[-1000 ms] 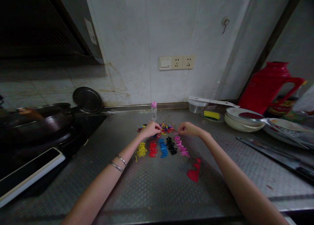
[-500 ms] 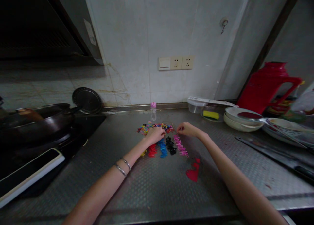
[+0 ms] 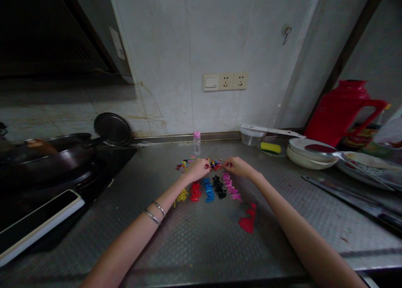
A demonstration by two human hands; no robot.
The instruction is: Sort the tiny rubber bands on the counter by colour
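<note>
A mixed pile of small colourful bands (image 3: 215,164), which look like little rubber hair ties, lies on the metal counter. My left hand (image 3: 198,169) is over the pile's front, fingers curled together; what they hold, if anything, is too small to see. At the pile's right edge, my right hand (image 3: 238,166) has its fingertips pinched, their contents unclear. Nearer me are single-colour groups: yellow bands (image 3: 181,195) partly behind my left wrist, red bands (image 3: 195,192), blue bands (image 3: 208,190), black bands (image 3: 219,187) and pink bands (image 3: 231,187).
Behind the pile stands a small clear bottle (image 3: 197,144) with a pink cap. Red cut-out shapes (image 3: 248,223) lie nearer me. On the left are a pan (image 3: 47,164) on the stove and a phone-like device (image 3: 40,225); on the right, bowls (image 3: 310,159), a knife (image 3: 348,198) and a red thermos (image 3: 339,112).
My left hand has shifted slightly back and left, uncovering more of the yellow and blue bands. My right hand has edged left toward the pile.
</note>
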